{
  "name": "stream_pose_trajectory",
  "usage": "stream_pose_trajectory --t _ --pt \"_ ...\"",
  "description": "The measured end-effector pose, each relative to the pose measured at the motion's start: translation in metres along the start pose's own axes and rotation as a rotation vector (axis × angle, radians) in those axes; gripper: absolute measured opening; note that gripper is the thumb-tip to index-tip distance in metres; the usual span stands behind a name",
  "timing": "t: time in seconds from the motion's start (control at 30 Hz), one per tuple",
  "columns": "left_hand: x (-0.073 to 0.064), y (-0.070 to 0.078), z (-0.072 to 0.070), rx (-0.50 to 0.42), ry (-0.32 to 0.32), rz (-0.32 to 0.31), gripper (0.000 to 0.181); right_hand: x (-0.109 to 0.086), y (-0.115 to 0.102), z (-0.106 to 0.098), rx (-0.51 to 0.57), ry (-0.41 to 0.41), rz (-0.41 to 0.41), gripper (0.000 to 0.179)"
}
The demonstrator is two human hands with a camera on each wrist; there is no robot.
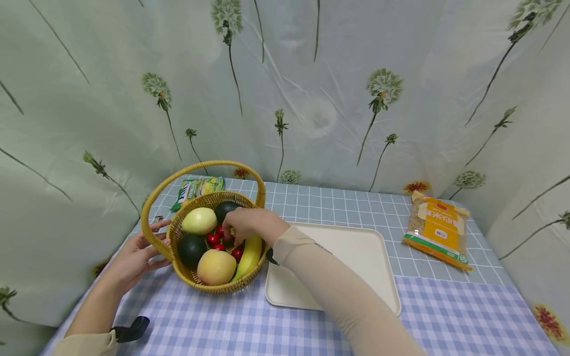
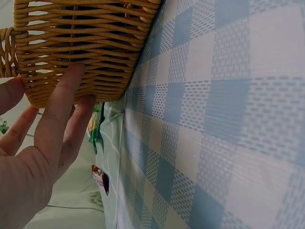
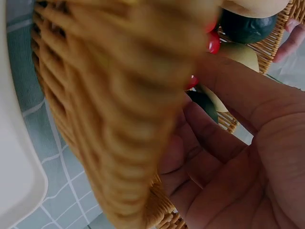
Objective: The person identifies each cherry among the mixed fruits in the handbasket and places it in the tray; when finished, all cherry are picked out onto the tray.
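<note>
A round wicker basket (image 1: 213, 289) with a hoop handle stands on the checked cloth, left of centre. Inside lie a yellow-green fruit (image 1: 199, 221), two dark avocados (image 1: 191, 249), a peach-coloured fruit (image 1: 216, 267), a banana (image 1: 250, 253) and several small red tomatoes (image 1: 213, 239). My right hand (image 1: 235, 228) reaches into the basket from the right, its curled fingers down among the red tomatoes. In the right wrist view its thumb and fingertips (image 3: 190, 107) close round one red tomato (image 3: 192, 82). My left hand (image 1: 144, 249) rests with straight fingers (image 2: 59, 114) against the basket's left wall (image 2: 90, 47).
A white tray (image 1: 356, 257) lies just right of the basket. An orange packet of grain (image 1: 438, 228) sits at the far right. A green packet (image 1: 198, 188) lies behind the basket. Flower-print curtains close in the table at the back and on both sides.
</note>
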State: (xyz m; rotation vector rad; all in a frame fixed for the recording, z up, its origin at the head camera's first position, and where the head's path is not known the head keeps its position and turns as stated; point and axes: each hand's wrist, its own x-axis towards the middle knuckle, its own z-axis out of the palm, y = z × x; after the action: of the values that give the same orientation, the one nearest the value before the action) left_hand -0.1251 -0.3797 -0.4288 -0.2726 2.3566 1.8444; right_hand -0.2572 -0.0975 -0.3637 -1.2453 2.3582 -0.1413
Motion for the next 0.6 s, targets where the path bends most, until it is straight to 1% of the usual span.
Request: stream_pose_trajectory --t 0.1,0.27,0.4,0.6 --pt "-0.0002 0.0017 0.0008 -0.008 -0.001 0.003 0.063 0.0013 0.002 -0.0016 -0.006 -0.009 0.016 0.015" --pt "-0.0003 0.005 0.003 -0.022 0.001 0.003 0.06 0.002 0.0042 -0.005 0.014 -0.03 0.03 0.014" --pt "-0.001 0.0047 0.0031 -0.024 0.005 -0.005 0.057 0.003 0.0028 -0.0052 0.019 -0.034 0.052 0.014" --pt "-0.0035 0.0023 0.0012 -0.018 0.004 -0.02 0.055 0.0032 -0.0025 -0.0027 -0.02 -0.051 0.051 0.012"
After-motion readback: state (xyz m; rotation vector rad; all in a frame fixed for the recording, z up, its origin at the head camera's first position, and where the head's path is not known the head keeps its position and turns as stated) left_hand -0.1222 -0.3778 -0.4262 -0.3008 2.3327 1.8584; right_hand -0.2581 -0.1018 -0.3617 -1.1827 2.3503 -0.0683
